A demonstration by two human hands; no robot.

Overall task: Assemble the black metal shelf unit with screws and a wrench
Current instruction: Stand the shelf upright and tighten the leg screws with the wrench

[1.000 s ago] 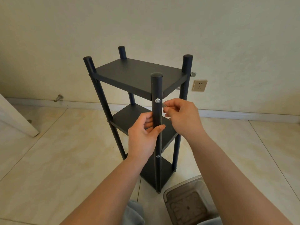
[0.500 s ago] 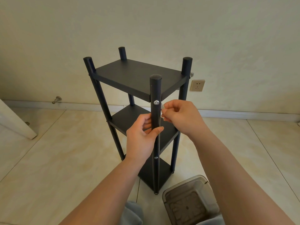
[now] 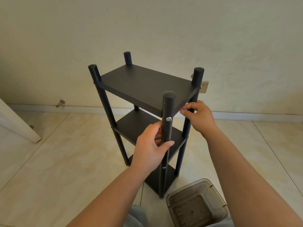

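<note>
The black shelf unit point(image 3: 144, 86) stands upright on the tiled floor, with three boards between four round posts. My left hand point(image 3: 150, 149) grips the near front post point(image 3: 168, 102) just below a silver screw point(image 3: 168, 119). My right hand point(image 3: 199, 118) is to the right of that post, in front of the right post point(image 3: 197, 77), at the short edge of the top board. Its fingertips pinch a small silver wrench point(image 3: 185, 109), mostly hidden by the fingers. A second screw point(image 3: 164, 167) sits lower on the near post.
A translucent brown plastic container point(image 3: 196, 205) stands on the floor at the shelf's near right foot. A wall socket point(image 3: 205, 87) is behind the right post. A white door point(image 3: 16, 126) and a door stop point(image 3: 60, 103) are at the left.
My right hand has moved with the wrench from the near post's screw rightward to the right post. The camera has moved closer. My left hand keeps its grip.
</note>
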